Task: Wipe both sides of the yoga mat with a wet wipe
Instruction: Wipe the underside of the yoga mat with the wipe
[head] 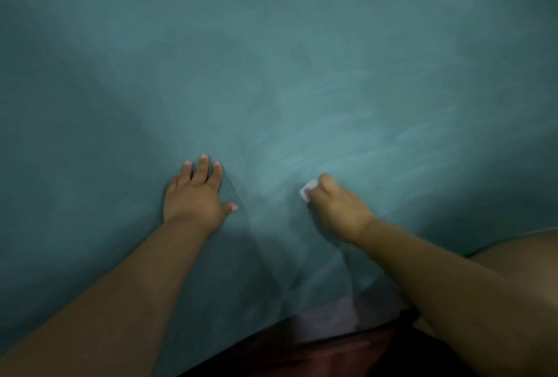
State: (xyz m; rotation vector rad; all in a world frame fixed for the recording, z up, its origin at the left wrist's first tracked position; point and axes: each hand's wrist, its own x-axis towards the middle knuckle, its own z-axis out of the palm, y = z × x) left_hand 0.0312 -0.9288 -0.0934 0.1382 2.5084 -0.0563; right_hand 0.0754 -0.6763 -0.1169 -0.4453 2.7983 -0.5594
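Observation:
A teal yoga mat [271, 59] fills nearly the whole view, with faint damp streaks to the right of centre. My left hand [194, 195] lies flat on the mat, fingers straight and spread. My right hand [338, 207] is curled round a small white wet wipe [308, 191], which peeks out at the fingertips and touches the mat. The picture is blurred around the right hand.
The mat's near edge [302, 313] runs across the bottom, with dark reddish clothing [332, 352] below it. My bare knee [519, 256] shows at the right edge, over the mat.

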